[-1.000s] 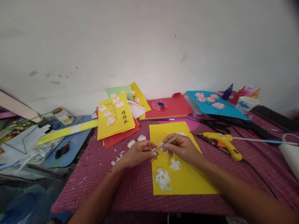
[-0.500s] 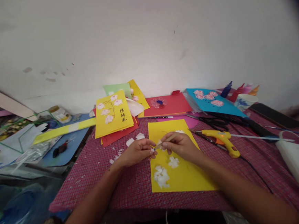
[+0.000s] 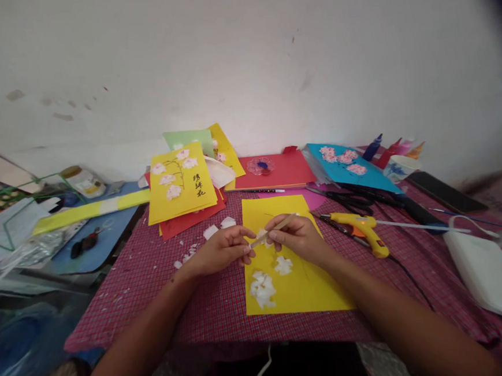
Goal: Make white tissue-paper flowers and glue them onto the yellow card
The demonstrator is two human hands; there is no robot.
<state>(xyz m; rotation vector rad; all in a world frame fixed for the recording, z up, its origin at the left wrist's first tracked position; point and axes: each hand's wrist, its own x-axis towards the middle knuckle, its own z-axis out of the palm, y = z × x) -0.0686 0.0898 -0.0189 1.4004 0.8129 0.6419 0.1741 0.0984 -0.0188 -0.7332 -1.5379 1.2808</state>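
Observation:
My right hand (image 3: 302, 239) is closed on a thin, pale wooden stick (image 3: 259, 239), its lower end slanting toward my left fingertips. My left hand (image 3: 225, 251) pinches a tiny white paper piece (image 3: 248, 248) at the stick's end, partly hidden by the fingers. Both hands are over the left and upper part of a yellow sheet (image 3: 307, 296). On that sheet are a large ruffled white paper cluster (image 3: 262, 289) and a smaller one (image 3: 283, 265). More white paper lies behind my right hand, partly covered. White paper scraps (image 3: 190, 253) lie left of the sheet.
A yellow glue gun (image 3: 362, 225) with a long glue stick lies right of the sheet, beside black scissors (image 3: 347, 200). Finished flower cards (image 3: 183, 182) are stacked at the back left. A blue card (image 3: 351, 168), paint bottles (image 3: 373, 146) and a paper cup (image 3: 401, 168) stand back right.
The view has shifted slightly, so everything appears a little further left and up. My right hand has tilted the stick, and more of it shows between the hands.

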